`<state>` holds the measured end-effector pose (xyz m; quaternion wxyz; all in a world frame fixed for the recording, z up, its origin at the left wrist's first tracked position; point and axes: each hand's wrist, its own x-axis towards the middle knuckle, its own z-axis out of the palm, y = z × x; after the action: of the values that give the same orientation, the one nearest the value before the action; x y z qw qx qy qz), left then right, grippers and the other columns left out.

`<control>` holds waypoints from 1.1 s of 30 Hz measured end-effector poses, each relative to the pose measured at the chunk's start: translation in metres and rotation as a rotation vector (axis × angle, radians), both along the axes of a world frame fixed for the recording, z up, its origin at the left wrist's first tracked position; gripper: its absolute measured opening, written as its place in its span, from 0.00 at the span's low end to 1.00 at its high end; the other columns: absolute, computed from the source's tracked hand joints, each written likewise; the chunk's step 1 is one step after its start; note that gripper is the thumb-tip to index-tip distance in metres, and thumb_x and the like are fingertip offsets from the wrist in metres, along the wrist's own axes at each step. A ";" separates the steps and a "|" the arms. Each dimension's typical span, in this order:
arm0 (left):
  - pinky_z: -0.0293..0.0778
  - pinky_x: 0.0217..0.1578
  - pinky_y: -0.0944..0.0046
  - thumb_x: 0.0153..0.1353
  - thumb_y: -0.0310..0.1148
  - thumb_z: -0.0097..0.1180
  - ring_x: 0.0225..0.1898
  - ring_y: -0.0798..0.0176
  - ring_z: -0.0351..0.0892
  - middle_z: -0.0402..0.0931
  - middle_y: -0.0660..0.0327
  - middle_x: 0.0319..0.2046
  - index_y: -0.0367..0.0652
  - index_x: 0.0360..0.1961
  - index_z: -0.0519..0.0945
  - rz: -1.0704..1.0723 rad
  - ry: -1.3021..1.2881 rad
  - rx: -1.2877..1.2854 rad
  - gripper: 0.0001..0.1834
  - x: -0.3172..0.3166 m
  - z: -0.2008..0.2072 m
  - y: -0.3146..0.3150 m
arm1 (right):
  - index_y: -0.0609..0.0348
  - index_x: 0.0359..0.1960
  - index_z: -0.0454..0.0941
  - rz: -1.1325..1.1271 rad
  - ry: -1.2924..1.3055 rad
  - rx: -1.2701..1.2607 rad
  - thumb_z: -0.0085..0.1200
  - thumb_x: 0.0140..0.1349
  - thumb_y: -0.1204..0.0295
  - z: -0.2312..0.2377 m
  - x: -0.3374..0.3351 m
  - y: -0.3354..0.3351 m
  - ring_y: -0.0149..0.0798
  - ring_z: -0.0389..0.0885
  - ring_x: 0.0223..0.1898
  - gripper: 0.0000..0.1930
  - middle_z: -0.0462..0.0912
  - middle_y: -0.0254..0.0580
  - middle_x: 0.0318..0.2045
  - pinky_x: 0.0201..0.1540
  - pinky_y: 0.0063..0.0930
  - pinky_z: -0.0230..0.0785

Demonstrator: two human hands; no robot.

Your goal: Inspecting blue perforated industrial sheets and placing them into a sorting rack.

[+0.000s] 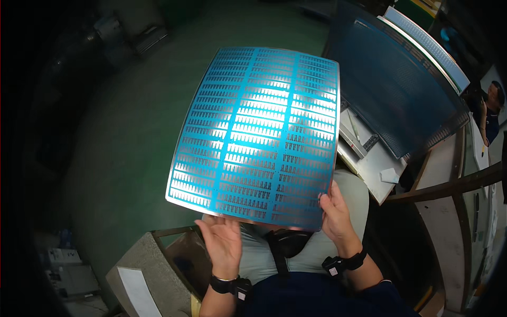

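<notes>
A large rectangular metal sheet (253, 137), coated blue with rows of small tooth-shaped silvery marks in three columns, is tilted up in front of me. Its rim looks coppery and light glares off its middle. My right hand (337, 214) grips the lower right corner, thumb on the front face and fingers behind. Palm up at the lower edge, my left hand (223, 240) has its fingertips under the sheet, with the thumb spread away from it. Both wrists wear black bands with small boxes.
To the right, a large dark panel (396, 79) leans above a pale work surface (369, 171), with a bluish sheet (428, 45) behind it. A grey box (145, 264) stands lower left. Green floor (132, 132) spreads out on the left. Another person (494, 111) is at the far right.
</notes>
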<state>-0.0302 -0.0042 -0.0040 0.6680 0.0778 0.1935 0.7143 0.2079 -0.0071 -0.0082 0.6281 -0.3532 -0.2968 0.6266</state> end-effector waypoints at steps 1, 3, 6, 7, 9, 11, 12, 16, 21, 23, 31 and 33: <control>0.64 0.58 0.56 0.68 0.42 0.43 0.53 0.61 0.67 0.69 0.60 0.51 0.41 0.57 0.64 -0.080 -0.085 0.028 0.22 0.012 -0.009 -0.009 | 0.61 0.63 0.53 0.015 0.008 0.010 0.43 0.67 0.72 -0.002 -0.014 -0.004 0.34 0.67 0.56 0.24 0.67 0.41 0.56 0.59 0.30 0.59; 0.62 0.59 0.54 0.67 0.37 0.46 0.55 0.61 0.67 0.68 0.61 0.53 0.44 0.58 0.65 -0.140 -0.016 0.003 0.20 0.023 -0.001 -0.007 | 0.60 0.63 0.54 0.093 0.105 0.001 0.44 0.67 0.72 -0.008 -0.036 -0.005 0.34 0.66 0.57 0.24 0.67 0.41 0.56 0.60 0.33 0.58; 0.64 0.58 0.52 0.66 0.35 0.47 0.57 0.61 0.67 0.69 0.59 0.56 0.42 0.59 0.64 -0.259 0.151 -0.107 0.21 0.010 -0.002 -0.004 | 0.62 0.61 0.56 0.179 0.126 -0.025 0.44 0.67 0.71 -0.018 -0.019 -0.004 0.37 0.71 0.55 0.22 0.71 0.44 0.53 0.56 0.36 0.65; 0.64 0.58 0.52 0.66 0.35 0.47 0.57 0.61 0.67 0.69 0.59 0.56 0.42 0.59 0.64 -0.260 0.145 -0.109 0.21 0.003 -0.002 -0.002 | 0.62 0.61 0.57 0.205 0.200 -0.043 0.44 0.67 0.71 -0.018 -0.006 -0.002 0.38 0.73 0.53 0.22 0.72 0.45 0.51 0.54 0.36 0.68; 0.67 0.55 0.54 0.67 0.36 0.46 0.55 0.61 0.69 0.69 0.59 0.55 0.41 0.58 0.65 -0.245 0.230 -0.072 0.21 -0.013 -0.001 0.000 | 0.61 0.57 0.63 0.015 0.216 0.038 0.42 0.67 0.67 -0.007 0.021 0.010 0.39 0.77 0.46 0.19 0.75 0.43 0.48 0.47 0.35 0.73; 0.71 0.52 0.57 0.67 0.38 0.45 0.53 0.62 0.72 0.70 0.59 0.54 0.41 0.58 0.65 -0.191 0.277 -0.145 0.21 -0.033 -0.010 0.004 | 0.57 0.52 0.67 -0.217 0.336 0.107 0.41 0.68 0.66 -0.030 0.084 0.012 0.37 0.77 0.48 0.14 0.77 0.38 0.47 0.47 0.33 0.73; 0.72 0.51 0.59 0.67 0.38 0.45 0.52 0.62 0.73 0.71 0.59 0.53 0.40 0.58 0.66 -0.192 0.320 -0.165 0.21 -0.044 -0.012 0.006 | 0.58 0.56 0.65 -0.427 0.268 0.013 0.40 0.68 0.66 -0.001 0.086 0.015 0.38 0.77 0.48 0.17 0.77 0.40 0.48 0.47 0.33 0.74; 0.74 0.46 0.63 0.68 0.43 0.42 0.45 0.64 0.77 0.76 0.57 0.47 0.36 0.54 0.69 -0.205 0.566 -0.286 0.22 -0.076 -0.011 0.022 | 0.62 0.65 0.53 -0.580 0.071 -0.018 0.35 0.70 0.62 0.015 0.125 0.001 0.43 0.80 0.46 0.26 0.76 0.52 0.49 0.44 0.35 0.77; 0.72 0.44 0.67 0.69 0.41 0.41 0.43 0.68 0.76 0.77 0.59 0.44 0.34 0.50 0.73 -0.365 0.795 -0.296 0.20 -0.095 -0.005 0.043 | 0.69 0.61 0.58 0.061 -0.133 -0.124 0.41 0.68 0.62 0.004 0.140 -0.021 0.32 0.81 0.36 0.26 0.81 0.50 0.39 0.37 0.21 0.75; 0.72 0.40 0.70 0.69 0.41 0.40 0.37 0.71 0.75 0.77 0.60 0.42 0.34 0.49 0.73 -0.360 0.836 -0.324 0.20 -0.102 -0.018 0.044 | 0.71 0.57 0.64 -0.096 -0.271 -0.223 0.43 0.68 0.63 -0.002 0.119 -0.020 0.28 0.79 0.37 0.23 0.80 0.44 0.40 0.40 0.18 0.71; 0.69 0.26 0.74 0.68 0.37 0.44 0.28 0.73 0.72 0.74 0.63 0.32 0.39 0.47 0.69 -0.368 1.347 -0.490 0.13 -0.118 -0.059 -0.030 | 0.70 0.53 0.68 -0.125 -0.296 -0.130 0.42 0.68 0.62 -0.011 0.117 -0.013 0.27 0.78 0.39 0.21 0.79 0.42 0.41 0.43 0.19 0.70; 0.71 0.26 0.73 0.68 0.36 0.44 0.29 0.72 0.74 0.74 0.62 0.30 0.39 0.41 0.70 -0.533 1.373 -0.451 0.11 -0.112 -0.062 -0.057 | 0.70 0.53 0.67 -0.153 -0.288 -0.146 0.41 0.69 0.62 -0.018 0.120 -0.011 0.27 0.78 0.38 0.21 0.79 0.42 0.41 0.43 0.19 0.70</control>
<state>-0.1422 -0.0615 -0.0656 0.5473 0.4098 0.6803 0.2640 0.3279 -0.0181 -0.0264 0.5977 -0.5053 -0.3098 0.5399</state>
